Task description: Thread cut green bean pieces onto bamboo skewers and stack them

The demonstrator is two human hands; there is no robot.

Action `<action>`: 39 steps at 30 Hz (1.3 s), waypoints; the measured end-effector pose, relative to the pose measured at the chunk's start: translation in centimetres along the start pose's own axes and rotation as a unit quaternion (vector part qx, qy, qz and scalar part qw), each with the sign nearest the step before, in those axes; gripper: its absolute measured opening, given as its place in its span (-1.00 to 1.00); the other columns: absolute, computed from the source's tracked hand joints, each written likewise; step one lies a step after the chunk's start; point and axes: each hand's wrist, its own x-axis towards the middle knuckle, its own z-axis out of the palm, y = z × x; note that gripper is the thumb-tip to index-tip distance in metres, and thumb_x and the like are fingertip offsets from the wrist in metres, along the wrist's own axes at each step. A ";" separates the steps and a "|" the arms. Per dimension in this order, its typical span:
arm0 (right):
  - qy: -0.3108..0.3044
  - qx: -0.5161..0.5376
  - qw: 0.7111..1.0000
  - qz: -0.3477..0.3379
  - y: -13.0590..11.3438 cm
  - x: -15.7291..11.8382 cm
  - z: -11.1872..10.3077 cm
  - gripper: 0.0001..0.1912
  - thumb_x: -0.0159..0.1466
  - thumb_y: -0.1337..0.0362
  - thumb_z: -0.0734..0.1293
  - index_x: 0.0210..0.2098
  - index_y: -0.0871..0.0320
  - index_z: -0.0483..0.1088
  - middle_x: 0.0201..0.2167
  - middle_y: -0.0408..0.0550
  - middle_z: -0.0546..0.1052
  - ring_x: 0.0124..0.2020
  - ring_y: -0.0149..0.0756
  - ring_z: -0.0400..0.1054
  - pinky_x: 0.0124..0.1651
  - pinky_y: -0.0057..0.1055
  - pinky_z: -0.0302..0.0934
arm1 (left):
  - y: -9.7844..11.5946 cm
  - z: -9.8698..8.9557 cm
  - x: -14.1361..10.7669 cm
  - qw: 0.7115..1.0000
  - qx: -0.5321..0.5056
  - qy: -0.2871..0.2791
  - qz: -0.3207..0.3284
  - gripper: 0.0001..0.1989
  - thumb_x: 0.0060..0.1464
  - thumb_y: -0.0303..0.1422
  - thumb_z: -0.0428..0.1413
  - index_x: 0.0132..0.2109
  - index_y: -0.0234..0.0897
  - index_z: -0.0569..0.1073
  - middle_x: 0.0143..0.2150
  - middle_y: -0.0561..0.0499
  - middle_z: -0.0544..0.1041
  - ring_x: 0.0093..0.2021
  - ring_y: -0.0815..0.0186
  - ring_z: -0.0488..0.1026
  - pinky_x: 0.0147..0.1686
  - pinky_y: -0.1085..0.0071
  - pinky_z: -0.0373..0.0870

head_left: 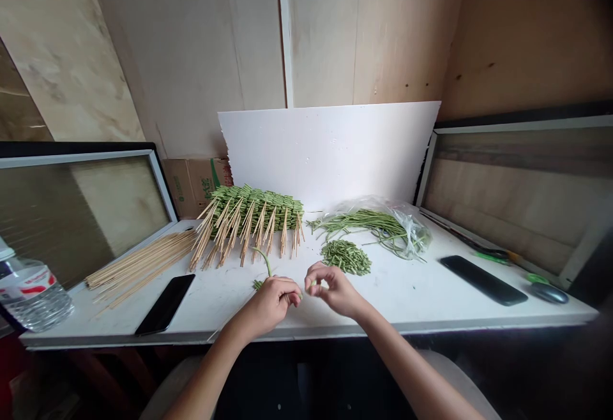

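Note:
My left hand [274, 300] is closed around a long green bean [262, 259], whose curved upper part rises above the knuckles. A tiny green end shows at its fingertips. Just to the right, my right hand [332, 289] is pinched, with a small green bit at the fingertips; the two hands are slightly apart. Behind my right hand lies a heap of short cut bean pieces [345, 257]. Some cut pieces [257, 285] lie beside my left hand. Farther back, skewered beans [258, 206] are stacked in rows, their sticks pointing forward.
Loose wooden sticks [143, 263], a black phone [165, 304] and a water bottle [36, 292] are at the left. Long beans [368, 221] lie in a clear plastic bag [416, 232] at the back right. Another phone [483, 279] and a mouse [549, 292] are at the right.

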 end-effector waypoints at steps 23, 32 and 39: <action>0.045 -0.266 0.954 0.130 5.6 -0.8 -2.4 -0.42 0.46 -0.03 0.15 -0.43 0.14 0.61 -0.46 0.08 0.62 -0.30 -0.08 0.43 -0.16 -0.26 0.25 | -1.4 -1.9 -0.3 0.993 -0.017 0.057 -0.098 -0.62 0.42 -0.19 -0.07 0.07 -0.20 0.60 0.03 -0.11 0.61 -0.11 0.20 0.52 -0.03 0.31 0.43; 0.043 -0.146 0.981 0.118 2.2 -0.4 -0.9 -0.46 0.40 -0.14 0.24 -0.34 0.16 0.60 -0.28 0.07 0.66 -0.19 -0.06 0.48 -0.07 -0.21 0.30 | -2.0 -0.9 -0.1 0.987 -0.086 0.070 -0.116 -0.75 0.25 -0.31 0.16 0.00 -0.21 0.65 -0.23 -0.06 0.67 -0.24 0.21 0.57 -0.14 0.31 0.47; 0.004 -0.006 0.996 0.084 -0.6 -0.3 3.0 -0.67 0.33 -0.04 0.41 -0.20 0.09 0.64 -0.25 -0.04 0.69 -0.24 -0.18 0.53 -0.28 -0.38 0.25 | -1.5 0.4 0.1 0.987 -0.107 0.088 -0.080 -0.56 0.18 -0.37 0.25 0.20 -0.15 0.52 -0.24 0.03 0.69 -0.18 0.23 0.61 -0.01 0.31 0.49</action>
